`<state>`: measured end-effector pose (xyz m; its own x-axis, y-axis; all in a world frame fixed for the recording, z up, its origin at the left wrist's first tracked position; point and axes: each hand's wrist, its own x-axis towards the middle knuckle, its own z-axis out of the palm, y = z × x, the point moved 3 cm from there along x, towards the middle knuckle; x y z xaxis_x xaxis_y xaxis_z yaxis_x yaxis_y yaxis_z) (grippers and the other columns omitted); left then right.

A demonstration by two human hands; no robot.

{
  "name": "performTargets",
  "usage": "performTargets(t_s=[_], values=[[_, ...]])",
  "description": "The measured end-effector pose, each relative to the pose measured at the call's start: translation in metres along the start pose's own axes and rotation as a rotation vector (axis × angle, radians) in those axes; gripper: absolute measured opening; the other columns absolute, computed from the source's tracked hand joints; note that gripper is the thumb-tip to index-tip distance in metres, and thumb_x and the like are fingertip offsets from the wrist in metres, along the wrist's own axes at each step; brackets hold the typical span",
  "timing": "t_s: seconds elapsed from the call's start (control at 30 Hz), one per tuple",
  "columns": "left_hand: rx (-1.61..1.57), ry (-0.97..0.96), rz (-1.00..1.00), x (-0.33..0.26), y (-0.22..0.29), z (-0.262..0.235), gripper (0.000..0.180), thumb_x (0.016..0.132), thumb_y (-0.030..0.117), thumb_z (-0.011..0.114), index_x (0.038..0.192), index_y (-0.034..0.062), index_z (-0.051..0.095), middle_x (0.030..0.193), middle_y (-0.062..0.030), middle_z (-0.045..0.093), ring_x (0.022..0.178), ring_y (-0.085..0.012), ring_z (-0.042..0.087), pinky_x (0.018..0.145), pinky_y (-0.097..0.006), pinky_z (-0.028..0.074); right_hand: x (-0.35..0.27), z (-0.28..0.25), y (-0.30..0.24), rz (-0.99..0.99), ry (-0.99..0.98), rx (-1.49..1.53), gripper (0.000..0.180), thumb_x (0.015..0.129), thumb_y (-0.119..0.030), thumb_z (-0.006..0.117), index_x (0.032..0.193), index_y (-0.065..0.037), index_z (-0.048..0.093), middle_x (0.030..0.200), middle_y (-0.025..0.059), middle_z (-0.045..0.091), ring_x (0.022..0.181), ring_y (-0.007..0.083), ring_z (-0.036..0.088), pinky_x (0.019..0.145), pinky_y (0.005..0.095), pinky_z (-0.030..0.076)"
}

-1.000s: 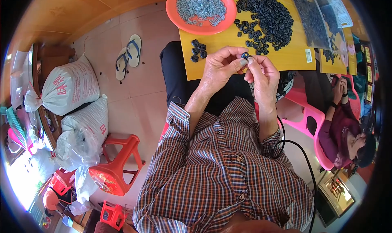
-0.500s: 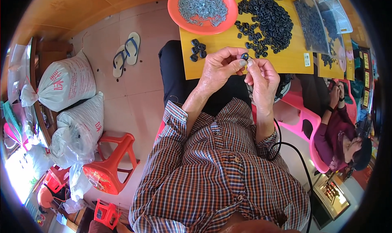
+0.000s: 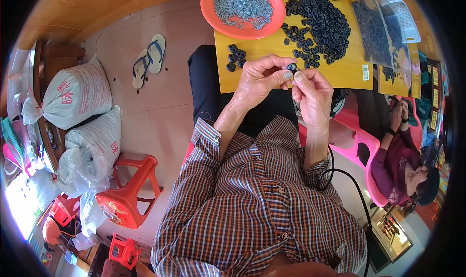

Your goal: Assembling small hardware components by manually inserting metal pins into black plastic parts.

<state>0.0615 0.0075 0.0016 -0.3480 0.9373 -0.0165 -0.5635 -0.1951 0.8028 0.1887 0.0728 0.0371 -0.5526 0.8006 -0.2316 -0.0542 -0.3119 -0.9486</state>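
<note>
Both hands (image 3: 286, 80) still pinching one black ring (image 3: 291, 67), unmoved above yellow board (image 3: 340, 73).

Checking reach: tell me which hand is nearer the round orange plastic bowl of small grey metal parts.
Left. The left hand lies just below the orange bowl; the right hand sits farther right.

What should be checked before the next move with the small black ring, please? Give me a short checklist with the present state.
1. Black ring pinched by left hand and right hand: ok.
2. Grey piece seated in the ring: cannot tell, too small.
3. Orange bowl of grey parts within reach on the yellow board: ok.
4. Heap of black rings at hand: ok.
5. Small group of black pieces kept apart from the heap: ok.
</note>
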Motion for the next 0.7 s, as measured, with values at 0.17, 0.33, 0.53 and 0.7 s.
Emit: performTargets(t_s=[0.17, 0.33, 0.53, 0.7], values=[[-0.003, -0.005, 0.005, 0.0, 0.001, -0.001, 0.024, 0.086, 0.001, 0.065, 0.109, -0.0024, 0.065, 0.085, -0.0024, 0.064, 0.068, -0.0102, 0.059, 0.064, -0.023, 0.052, 0.006, -0.003, 0.0, -0.005, -0.031, 0.007, 0.011, 0.088, -0.009, 0.066, 0.088, 0.0, 0.06, 0.073, 0.0039, 0.06, 0.056, 0.0081, 0.051, 0.05, 0.0195, 0.038], [-0.003, -0.011, -0.006, 0.0, 0.001, -0.004, 0.022, 0.085, -0.001, 0.065, 0.106, -0.0023, 0.066, 0.082, -0.002, 0.062, 0.067, -0.0105, 0.059, 0.062, -0.023, 0.053, 0.008, -0.003, 0.001, 0.019, -0.06, -0.006, 0.011, 0.088, -0.009, 0.066, 0.087, 0.001, 0.06, 0.071, 0.005, 0.06, 0.057, 0.009, 0.054, 0.051, 0.0204, 0.041], [0.036, -0.038, -0.003, 0.001, 0.001, -0.008, 0.02, 0.084, -0.002, 0.065, 0.104, -0.0013, 0.068, 0.081, -0.0031, 0.063, 0.068, -0.0109, 0.061, 0.062, -0.023, 0.054, 0.012, -0.01, 0.007, 0.069, -0.088, 0.054, 0.012, 0.084, -0.007, 0.069, 0.087, 0.002, 0.062, 0.07, 0.008, 0.064, 0.056, 0.0122, 0.061, 0.049, 0.0206, 0.046], [0.04, -0.055, -0.005, 0.001, 0.006, -0.005, 0.02, 0.083, -0.003, 0.066, 0.103, -0.0007, 0.068, 0.081, -0.0043, 0.063, 0.068, -0.0114, 0.061, 0.061, -0.023, 0.054, 0.013, -0.009, -0.001, 0.12, -0.147, 0.033, 0.014, 0.083, -0.008, 0.071, 0.085, 0.003, 0.062, 0.069, 0.0091, 0.064, 0.055, 0.0125, 0.061, 0.047, 0.0198, 0.047]])
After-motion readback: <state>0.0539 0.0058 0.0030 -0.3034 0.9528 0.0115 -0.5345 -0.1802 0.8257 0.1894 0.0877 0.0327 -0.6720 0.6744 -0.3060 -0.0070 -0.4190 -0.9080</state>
